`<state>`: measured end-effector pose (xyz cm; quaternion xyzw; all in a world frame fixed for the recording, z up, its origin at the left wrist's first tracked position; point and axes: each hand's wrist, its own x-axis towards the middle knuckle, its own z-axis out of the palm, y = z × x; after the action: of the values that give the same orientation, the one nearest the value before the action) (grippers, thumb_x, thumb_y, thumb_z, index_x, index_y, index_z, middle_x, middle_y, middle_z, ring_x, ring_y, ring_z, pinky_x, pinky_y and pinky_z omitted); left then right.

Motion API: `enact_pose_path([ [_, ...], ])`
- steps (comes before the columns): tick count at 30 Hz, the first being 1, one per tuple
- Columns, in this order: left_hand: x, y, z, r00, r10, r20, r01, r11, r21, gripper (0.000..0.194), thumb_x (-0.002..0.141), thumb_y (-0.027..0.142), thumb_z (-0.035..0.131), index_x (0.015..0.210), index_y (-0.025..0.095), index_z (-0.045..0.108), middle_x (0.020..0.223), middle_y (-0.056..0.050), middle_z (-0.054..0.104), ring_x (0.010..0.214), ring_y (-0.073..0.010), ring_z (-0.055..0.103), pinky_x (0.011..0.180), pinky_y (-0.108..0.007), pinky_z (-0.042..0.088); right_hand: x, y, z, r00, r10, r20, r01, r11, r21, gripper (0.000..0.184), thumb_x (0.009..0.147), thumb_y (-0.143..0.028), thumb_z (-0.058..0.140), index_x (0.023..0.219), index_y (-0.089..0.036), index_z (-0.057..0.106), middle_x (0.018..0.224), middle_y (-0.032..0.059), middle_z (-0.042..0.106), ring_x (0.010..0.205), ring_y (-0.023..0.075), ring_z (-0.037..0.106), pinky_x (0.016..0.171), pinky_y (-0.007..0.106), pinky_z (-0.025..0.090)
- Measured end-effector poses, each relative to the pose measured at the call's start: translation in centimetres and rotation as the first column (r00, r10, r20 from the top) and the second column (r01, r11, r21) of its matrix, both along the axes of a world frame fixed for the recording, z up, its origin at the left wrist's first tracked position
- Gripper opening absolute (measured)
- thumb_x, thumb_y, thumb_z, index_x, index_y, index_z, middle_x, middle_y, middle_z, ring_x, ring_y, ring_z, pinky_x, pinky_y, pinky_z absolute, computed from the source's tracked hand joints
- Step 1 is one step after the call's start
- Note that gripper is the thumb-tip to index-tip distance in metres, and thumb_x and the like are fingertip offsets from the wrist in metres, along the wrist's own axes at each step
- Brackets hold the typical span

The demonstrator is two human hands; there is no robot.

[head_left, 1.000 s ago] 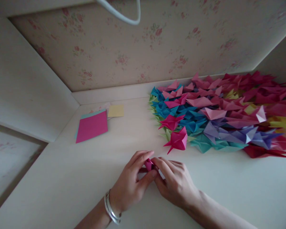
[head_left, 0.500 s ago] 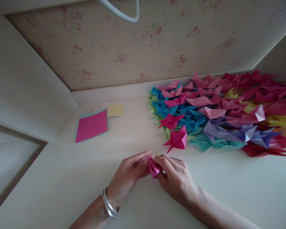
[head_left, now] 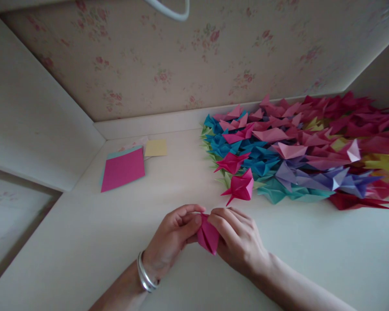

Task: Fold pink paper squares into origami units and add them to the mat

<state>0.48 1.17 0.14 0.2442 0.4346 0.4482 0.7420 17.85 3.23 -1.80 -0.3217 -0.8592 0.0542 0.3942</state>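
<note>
Pinches the upper left of a pink folded paper (head_left: 209, 238) between thumb and fingers of the left hand (head_left: 168, 235), silver bangles (head_left: 143, 274) on that wrist. Closes the right hand (head_left: 238, 235) on the paper's upper right, probably with the thumb tucked behind, though hard to tell. Has just turned the paper point-down toward the body, baring far more of its folded face than the scrap visible a second ago. Suggests folding under way, with a dark central slit facing up between both hands, over the white desk (head_left: 84, 242).

Farther left, includes a pink sheet (head_left: 125, 170) over a teal sheet (head_left: 125, 152), just beside a small yellow sheet (head_left: 156, 147), well apart from the hands. Beyond the fingers, slightly right, shows two bright pink folded pieces (head_left: 243, 186), the closer near the right hand. Farther right, spreads into a crowded heap of folded paper (head_left: 291, 151), limiting room there.
</note>
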Motion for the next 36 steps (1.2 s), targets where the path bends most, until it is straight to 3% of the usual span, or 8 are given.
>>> enact_pose_path([
  [5, -0.3, 0.3, -0.2, 0.994, 0.043, -0.105, -0.039, 0.999, 0.036, 0.028, 0.071, 0.031, 0.086, 0.088, 0.014, 0.074, 0.07, 0.0, 0.071, 0.06, -0.0092, 0.063, 0.06, -0.021, 0.053, -0.3, -0.2, -0.1, 0.999, -0.011, -0.051, 0.003, 0.987, -0.158, 0.026, 0.084, -0.004, 0.048, 0.104, -0.017, 0.059, 0.086, 0.008, 0.068, 0.068, 0.0196, 0.062, 0.058, 0.029, 0.048],
  [8, -0.8, 0.6, -0.5, 0.986, 0.079, -0.144, -0.073, 0.996, 0.046, 0.029, 0.068, 0.031, 0.088, 0.087, 0.015, 0.074, 0.07, 0.001, 0.071, 0.058, -0.0084, 0.062, 0.058, -0.018, 0.051, -0.2, -0.2, 0.5, 0.989, 0.041, -0.143, -0.087, 0.938, -0.336, 0.037, 0.083, -0.004, 0.045, 0.112, -0.018, 0.062, 0.092, 0.0088, 0.066, 0.074, 0.0197, 0.063, 0.062, 0.029, 0.05],
  [11, -1.3, 0.8, -0.5, 0.977, 0.102, -0.187, -0.09, 0.993, 0.072, 0.027, 0.07, 0.029, 0.087, 0.09, 0.017, 0.074, 0.074, 0.001, 0.074, 0.062, -0.0082, 0.064, 0.059, -0.016, 0.05, 0.1, -0.1, 1.4, 0.959, 0.064, -0.277, -0.212, 0.81, -0.547, 0.033, 0.092, -0.01, 0.041, 0.111, -0.021, 0.067, 0.088, 0.0057, 0.066, 0.074, 0.0166, 0.063, 0.064, 0.026, 0.048],
  [14, -1.5, 0.8, -0.2, 0.922, 0.122, -0.368, -0.049, 0.978, 0.202, 0.02, 0.078, 0.028, 0.08, 0.093, 0.017, 0.075, 0.083, -0.002, 0.077, 0.075, -0.0116, 0.069, 0.068, -0.017, 0.052, 0.1, 0.0, 1.9, 0.935, -0.003, -0.355, -0.269, 0.644, -0.716, 0.029, 0.099, -0.021, 0.042, 0.104, -0.021, 0.071, 0.085, 0.0042, 0.069, 0.074, 0.016, 0.063, 0.066, 0.026, 0.047],
  [19, -1.3, 0.5, 0.1, 0.819, 0.152, -0.553, 0.052, 0.941, 0.335, 0.022, 0.086, 0.03, 0.072, 0.105, 0.019, 0.069, 0.1, -0.005, 0.078, 0.091, -0.0165, 0.072, 0.081, -0.022, 0.055, -0.8, 0.2, 1.2, 0.882, -0.178, -0.437, -0.315, 0.466, -0.827, 0.018, 0.091, -0.033, 0.062, 0.097, -0.016, 0.068, 0.073, 0.0023, 0.067, 0.062, 0.0143, 0.056, 0.054, 0.025, 0.04],
  [25, -0.5, 0.0, -0.1, 0.896, 0.051, -0.441, 0.093, 0.95, 0.299, 0.047, 0.09, 0.033, 0.066, 0.134, 0.023, 0.052, 0.114, -0.008, 0.073, 0.09, -0.0189, 0.073, 0.078, -0.029, 0.061, -0.8, 0.9, 0.7, 0.738, -0.36, -0.571, -0.398, 0.452, -0.798, 0.02, 0.089, -0.037, 0.067, 0.095, -0.017, 0.064, 0.073, 0.0015, 0.066, 0.064, 0.0135, 0.056, 0.056, 0.024, 0.04],
  [32, -0.5, -0.5, -0.2, 0.829, 0.151, -0.538, 0.081, 0.921, 0.382, 0.041, 0.096, 0.031, 0.057, 0.137, 0.027, 0.056, 0.094, -0.001, 0.077, 0.081, -0.0159, 0.073, 0.077, -0.027, 0.06, -1.0, 0.7, 0.8, 0.689, -0.403, -0.602, -0.425, 0.448, -0.787, 0.023, 0.088, -0.037, 0.069, 0.08, -0.018, 0.059, 0.067, -0.0038, 0.058, 0.059, 0.009, 0.052, 0.053, 0.02, 0.042],
  [36, -1.0, -0.5, 0.0, 0.79, 0.163, -0.591, 0.115, 0.907, 0.404, 0.02, 0.094, 0.028, 0.06, 0.102, 0.02, 0.075, 0.083, -0.002, 0.076, 0.071, -0.0153, 0.073, 0.068, -0.022, 0.059, -0.8, 0.5, 0.9, 0.716, -0.377, -0.587, -0.425, 0.431, -0.796, 0.018, 0.088, -0.035, 0.068, 0.09, -0.019, 0.064, 0.068, -0.0024, 0.063, 0.059, 0.0106, 0.056, 0.053, 0.021, 0.045],
])
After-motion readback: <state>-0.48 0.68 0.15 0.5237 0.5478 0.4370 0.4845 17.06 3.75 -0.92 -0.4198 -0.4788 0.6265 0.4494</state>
